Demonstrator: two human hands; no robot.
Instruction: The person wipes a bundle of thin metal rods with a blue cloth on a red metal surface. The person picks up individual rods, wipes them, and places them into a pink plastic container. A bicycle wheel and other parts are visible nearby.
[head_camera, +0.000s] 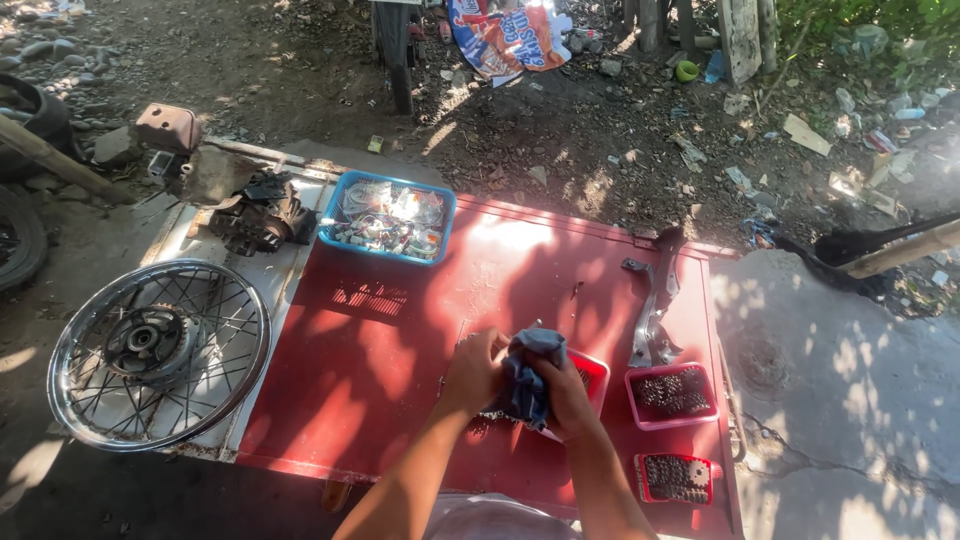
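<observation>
Both hands meet over the front middle of a red metal table (400, 330). My left hand (474, 370) and my right hand (566, 395) are closed together on a dark blue-grey rag (528, 372) bunched between them. A bit of dark chain or greasy part shows just under the rag, mostly hidden. Right behind my right hand sits a small red tray (595, 372), partly covered.
A pink tray (672, 392) and a red tray (677, 477) hold dark sprockets at the right. A metal bracket (655, 300) lies behind them. A blue basket (388, 218) of small parts stands at the back, an engine part (255, 215) and spoked wheel (160, 350) at the left.
</observation>
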